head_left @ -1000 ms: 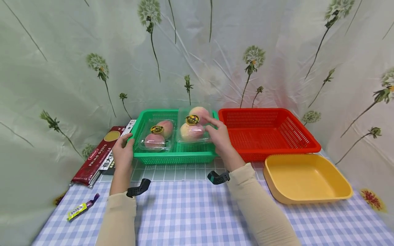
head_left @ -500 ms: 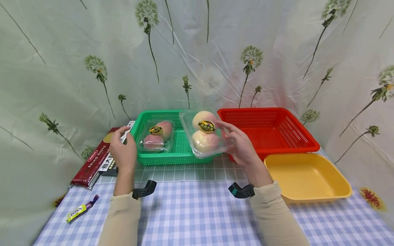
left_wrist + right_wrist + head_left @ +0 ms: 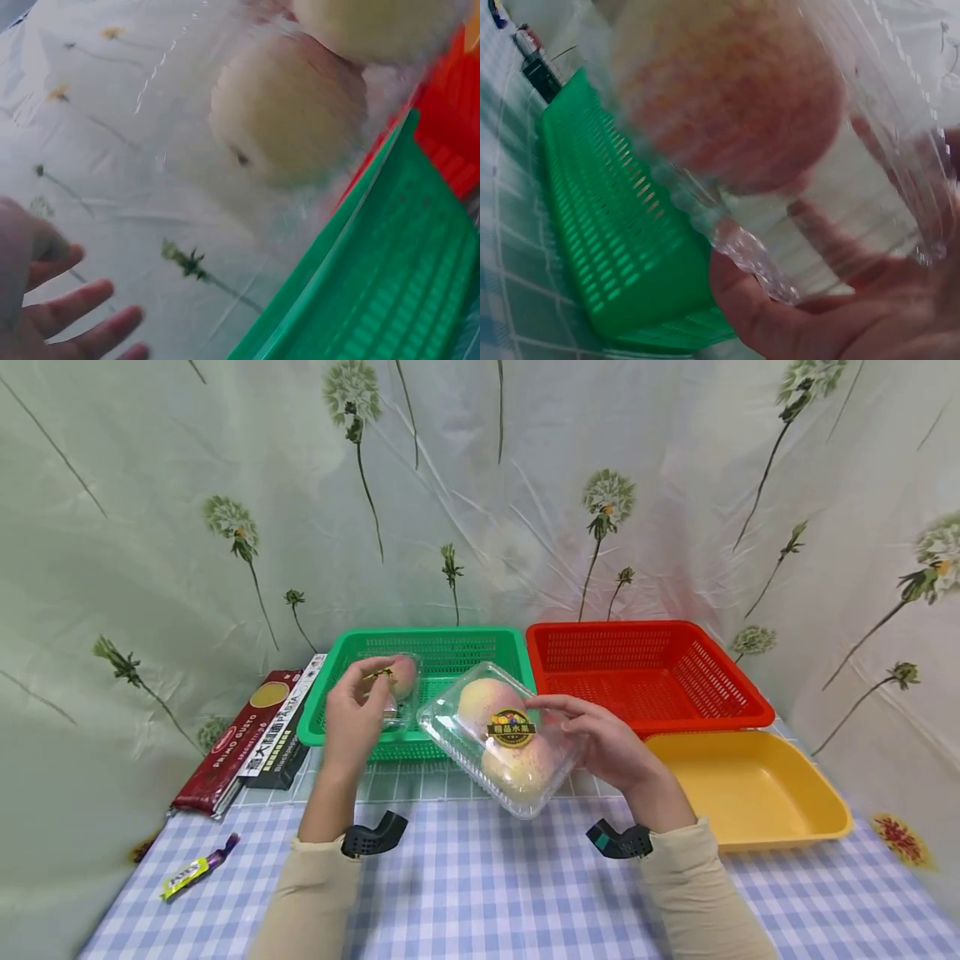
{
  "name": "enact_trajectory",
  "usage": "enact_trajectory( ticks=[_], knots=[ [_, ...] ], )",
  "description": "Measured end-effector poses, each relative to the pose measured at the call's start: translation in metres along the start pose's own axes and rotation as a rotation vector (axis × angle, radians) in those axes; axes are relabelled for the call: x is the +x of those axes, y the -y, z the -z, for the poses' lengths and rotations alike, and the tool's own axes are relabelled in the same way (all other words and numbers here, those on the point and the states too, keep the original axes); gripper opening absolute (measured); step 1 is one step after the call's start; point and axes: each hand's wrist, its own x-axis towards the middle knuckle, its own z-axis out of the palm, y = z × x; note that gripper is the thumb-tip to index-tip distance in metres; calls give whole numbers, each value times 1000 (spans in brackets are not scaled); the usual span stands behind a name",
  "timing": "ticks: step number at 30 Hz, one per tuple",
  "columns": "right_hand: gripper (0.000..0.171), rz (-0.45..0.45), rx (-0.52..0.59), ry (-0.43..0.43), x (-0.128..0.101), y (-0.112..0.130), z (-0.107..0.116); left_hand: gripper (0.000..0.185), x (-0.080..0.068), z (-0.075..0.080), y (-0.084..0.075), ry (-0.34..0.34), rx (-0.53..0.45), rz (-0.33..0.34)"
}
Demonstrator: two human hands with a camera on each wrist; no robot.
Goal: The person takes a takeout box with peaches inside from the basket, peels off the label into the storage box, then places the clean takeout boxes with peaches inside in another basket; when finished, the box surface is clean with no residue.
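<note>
**Peach Pack Held by One Edge Above the Table**

While the right hand grips the clear clamshell of two peaches along its right side, thumb on top and fingers curled underneath, the pack hangs tilted in the air in front of the green basket, above the checked tablecloth. All its weight rests on that one-sided hold. The thin plastic looks flexible, so I judge it could buckle at the gripped edge, or the lid could pop and let a peach roll out, if the fingers squeeze harder or the tilt grows.

The left hand hovers just left of the pack with its fingers loosely spread, holding nothing; the left wrist view shows its fingertips bare and apart from the plastic. It sits right in front of the second peach pack lying in the green basket, so a careless sweep could knock that pack or nudge the basket.

A slip here would probably drop the fruit onto the table edge of the basket, bruising it. The red basket and yellow tray stand to the right, well apart from the held pack.
</note>
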Motion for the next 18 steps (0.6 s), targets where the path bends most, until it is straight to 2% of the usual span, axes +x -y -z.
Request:
enact_trajectory(
  ticks=[4, 9, 12, 18],
  knots=[
    [47, 29, -34, 110, -1, -7, 4, 33, -4, -7, -5, 229, -40, 16],
    [49, 39, -53, 241, -2, -14, 9, 35, -8, -10, -6, 459, -82, 20],
    [46, 53, -85, 311, 0, -18, 11, 36, -9, -11, -7, 569, -108, -2],
    [36, -10, -169, 334, 1, -28, 11, 38, -10, -13, -5, 734, -149, -51]
  ],
)
